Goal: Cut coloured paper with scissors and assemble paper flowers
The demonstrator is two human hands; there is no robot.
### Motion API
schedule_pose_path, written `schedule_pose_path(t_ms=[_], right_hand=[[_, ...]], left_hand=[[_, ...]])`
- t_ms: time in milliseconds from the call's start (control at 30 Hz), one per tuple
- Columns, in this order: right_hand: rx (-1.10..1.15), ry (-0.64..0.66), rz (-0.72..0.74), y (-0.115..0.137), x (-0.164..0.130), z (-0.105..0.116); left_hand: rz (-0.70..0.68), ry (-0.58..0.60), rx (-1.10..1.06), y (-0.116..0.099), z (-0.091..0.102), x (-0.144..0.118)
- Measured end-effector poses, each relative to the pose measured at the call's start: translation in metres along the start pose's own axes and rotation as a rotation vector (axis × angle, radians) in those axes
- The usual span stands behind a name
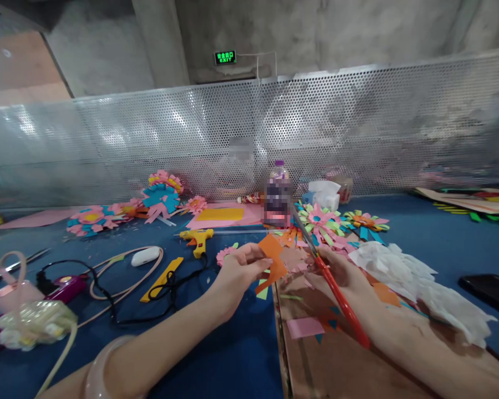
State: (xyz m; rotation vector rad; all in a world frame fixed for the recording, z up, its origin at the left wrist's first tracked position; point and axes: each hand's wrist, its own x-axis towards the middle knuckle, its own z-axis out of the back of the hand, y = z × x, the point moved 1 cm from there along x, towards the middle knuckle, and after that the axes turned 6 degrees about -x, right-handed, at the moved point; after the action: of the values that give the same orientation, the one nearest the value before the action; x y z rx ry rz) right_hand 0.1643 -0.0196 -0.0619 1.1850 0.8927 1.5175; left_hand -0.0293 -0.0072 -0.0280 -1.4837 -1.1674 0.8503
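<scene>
Cardboard (336,360) lies nearest on the blue surface (233,354), under the right forearm. Above it the left hand (237,271) pinches a piece of orange paper (272,263) between closed fingers, while the right hand (336,271) is wrapped round red-handled scissors (330,280), blades pointing away. Beyond sit a yellow glue gun (197,239), a bottle (278,194) and paper flowers (322,221).
</scene>
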Motion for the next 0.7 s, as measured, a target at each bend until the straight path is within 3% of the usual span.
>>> schedule_pose_path(t_ms=[700], right_hand=[[0.011, -0.023, -0.024, 0.0062, -0.0034, -0.0032]], left_hand=[[0.061, 0.040, 0.039, -0.0023, -0.0022, -0.0029]])
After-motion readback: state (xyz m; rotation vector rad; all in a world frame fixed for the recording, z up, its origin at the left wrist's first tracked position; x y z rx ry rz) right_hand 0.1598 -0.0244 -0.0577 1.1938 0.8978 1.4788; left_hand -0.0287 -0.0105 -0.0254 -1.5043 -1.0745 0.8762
